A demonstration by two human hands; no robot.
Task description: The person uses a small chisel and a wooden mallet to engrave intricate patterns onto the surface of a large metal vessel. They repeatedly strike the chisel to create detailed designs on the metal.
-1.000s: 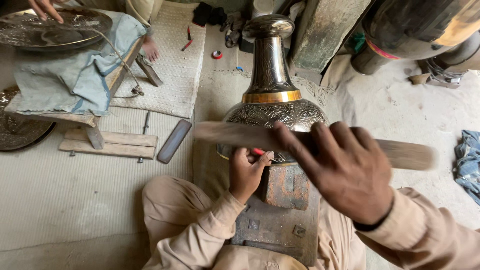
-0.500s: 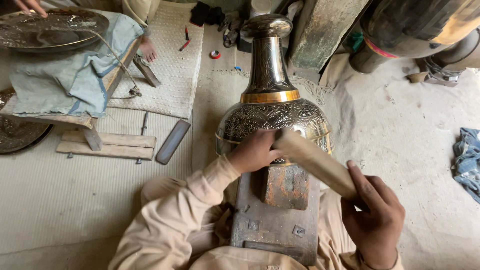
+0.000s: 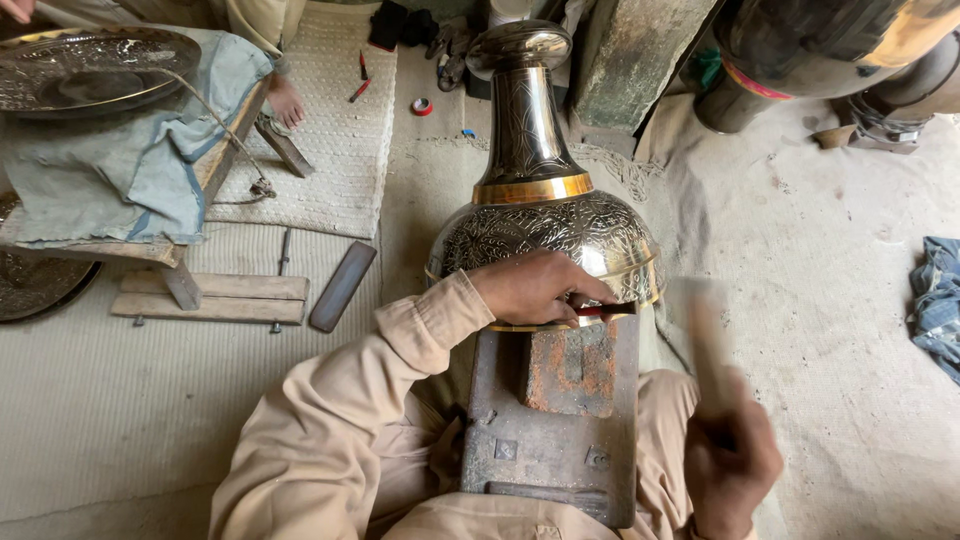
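Seen from above, we find a large engraved metal vessel (image 3: 545,215) lying on its side, its narrow neck pointing away from us and its wide rim resting against a rusty iron block (image 3: 560,405) set between the person's knees. Our left hand (image 3: 535,288) lies closed on the rim of the vessel, pinching a thin red-handled tool (image 3: 603,311) whose tip meets the metal edge. Our right hand (image 3: 735,465) is wrapped shut around the handle of a wooden mallet (image 3: 708,340), raised beside the block and blurred by motion, clear of the vessel. To the left, on the matted floor (image 3: 120,410), we note a dark flat bar (image 3: 342,286) and a low wooden bench (image 3: 205,290) draped with a blue-grey cloth (image 3: 130,170) that carries an engraved round tray (image 3: 90,70). A second person's bare foot (image 3: 286,100) rests on a woven mat (image 3: 340,140) beyond.
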